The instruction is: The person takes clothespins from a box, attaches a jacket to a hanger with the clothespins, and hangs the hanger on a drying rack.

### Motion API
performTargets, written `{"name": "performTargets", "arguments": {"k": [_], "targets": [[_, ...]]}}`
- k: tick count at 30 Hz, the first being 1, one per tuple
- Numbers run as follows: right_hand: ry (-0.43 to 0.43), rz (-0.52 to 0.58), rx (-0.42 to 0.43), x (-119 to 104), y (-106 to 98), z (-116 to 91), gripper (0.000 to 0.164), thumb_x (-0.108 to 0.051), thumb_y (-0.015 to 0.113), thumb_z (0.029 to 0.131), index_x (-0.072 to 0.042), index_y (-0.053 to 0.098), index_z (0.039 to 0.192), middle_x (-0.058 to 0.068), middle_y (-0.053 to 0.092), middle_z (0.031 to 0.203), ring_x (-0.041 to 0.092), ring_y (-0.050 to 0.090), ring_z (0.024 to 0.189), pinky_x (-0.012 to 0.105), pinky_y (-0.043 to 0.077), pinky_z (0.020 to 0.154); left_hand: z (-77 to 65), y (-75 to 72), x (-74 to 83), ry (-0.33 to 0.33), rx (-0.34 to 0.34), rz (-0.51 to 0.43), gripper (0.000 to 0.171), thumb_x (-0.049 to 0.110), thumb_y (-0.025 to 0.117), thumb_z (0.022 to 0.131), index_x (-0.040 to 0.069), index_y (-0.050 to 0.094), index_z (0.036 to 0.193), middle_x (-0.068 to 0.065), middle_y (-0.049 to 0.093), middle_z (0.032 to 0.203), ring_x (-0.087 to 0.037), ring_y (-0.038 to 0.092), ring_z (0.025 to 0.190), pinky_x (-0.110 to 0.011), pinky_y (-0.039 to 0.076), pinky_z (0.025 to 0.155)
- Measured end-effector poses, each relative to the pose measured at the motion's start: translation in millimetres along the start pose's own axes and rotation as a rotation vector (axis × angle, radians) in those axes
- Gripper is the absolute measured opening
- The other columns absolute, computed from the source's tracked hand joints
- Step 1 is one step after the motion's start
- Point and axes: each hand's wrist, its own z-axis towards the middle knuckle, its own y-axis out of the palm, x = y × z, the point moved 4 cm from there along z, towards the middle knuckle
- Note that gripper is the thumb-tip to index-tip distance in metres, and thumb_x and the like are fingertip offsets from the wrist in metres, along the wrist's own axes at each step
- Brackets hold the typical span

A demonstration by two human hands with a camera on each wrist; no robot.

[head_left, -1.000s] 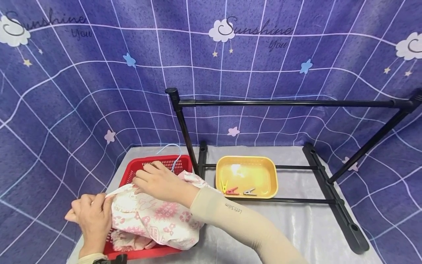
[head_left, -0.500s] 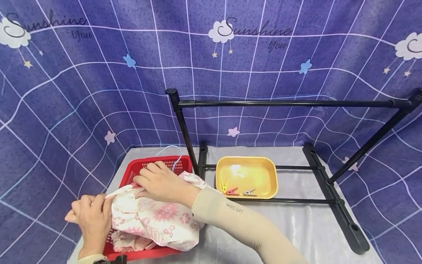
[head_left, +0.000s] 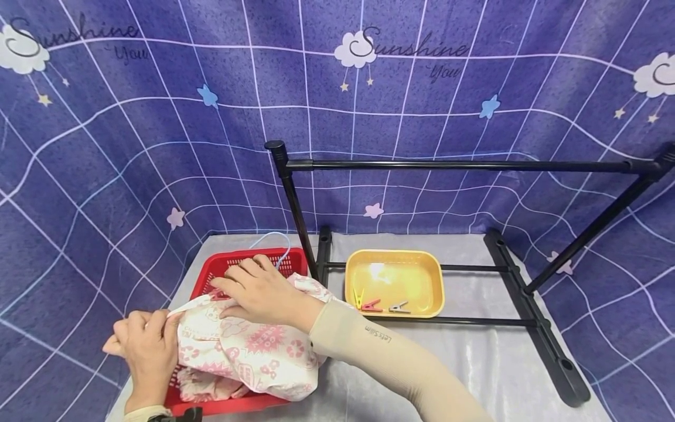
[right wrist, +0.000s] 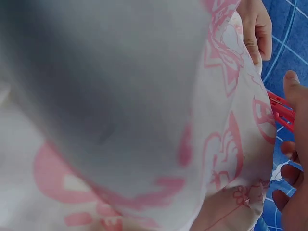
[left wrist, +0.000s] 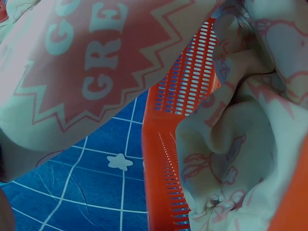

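Note:
A white cloth garment with pink print (head_left: 263, 346) lies bunched over the red basket (head_left: 211, 269); its exact kind cannot be told. At the basket's left side, my left hand (head_left: 147, 343) grips the garment's edge between thumb and fingers. My right hand (head_left: 258, 293) is over the garment's upper part, thumb spread away from the fingers. In the right wrist view, the right hand (right wrist: 299, 125) appears beside the cloth, with a gap between thumb and fingers. Folds of printed cloth (left wrist: 231, 144) hang inside the basket in the left wrist view.
A light-blue hanger hook (head_left: 279, 234) rises from the basket's back. Right of it stands a black rack (head_left: 453, 165) with a high crossbar. Between its feet sits a yellow tray (head_left: 401, 275) holding a yellow clothespin (head_left: 358, 298), a pink clothespin (head_left: 372, 305) and a grey clothespin (head_left: 399, 307).
My right hand has shifted slightly right and its thumb has come apart from the fingers at the cloth's edge. The left hand stays in place.

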Motion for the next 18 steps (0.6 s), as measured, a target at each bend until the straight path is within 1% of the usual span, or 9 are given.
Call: {"name": "performTargets", "arguments": {"k": [3,9,14,18], "targets": [[0.003,0.003,0.009,0,1,-2,0.051,-0.056,0.041,0.089,-0.023,0.05,0.127,-0.005,0.053,0.113,0.015,0.045,0.104,0.033,0.032,0.09,0.2,-0.2,0.3,0.001,0.003,0.0,0.054,0.05,0.049,0.087,-0.003,0.055,0.077,-0.021,0.04,0.075,-0.048,0.031,0.078,-0.064,0.008,0.082],[0.004,0.048,0.008,1,2,-5,0.048,-0.054,0.045,0.088,-0.024,0.051,0.125,-0.004,0.051,0.116,0.016,0.043,0.108,0.035,0.029,0.093,-0.8,0.0,-0.3,-0.001,0.008,-0.006,0.053,0.049,0.049,0.087,-0.003,0.055,0.077,-0.021,0.039,0.075,-0.048,0.03,0.078,-0.063,0.008,0.082],[0.004,0.017,0.033,2,-2,-10,0.046,-0.054,0.042,0.089,-0.024,0.05,0.123,-0.003,0.051,0.114,0.016,0.044,0.106,0.035,0.03,0.092,-1.3,0.3,-2.8,-0.007,0.004,-0.004,0.054,0.049,0.049,0.087,-0.003,0.054,0.076,-0.021,0.039,0.074,-0.048,0.03,0.078,-0.063,0.009,0.081],[0.007,0.019,0.06,3,-6,-15,0.048,-0.055,0.038,0.089,-0.023,0.05,0.123,-0.003,0.051,0.114,0.016,0.044,0.106,0.036,0.03,0.091,-2.3,0.4,-3.7,-0.006,0.007,-0.004,0.054,0.05,0.049,0.087,-0.003,0.055,0.076,-0.02,0.039,0.074,-0.047,0.03,0.077,-0.063,0.01,0.079]]}}
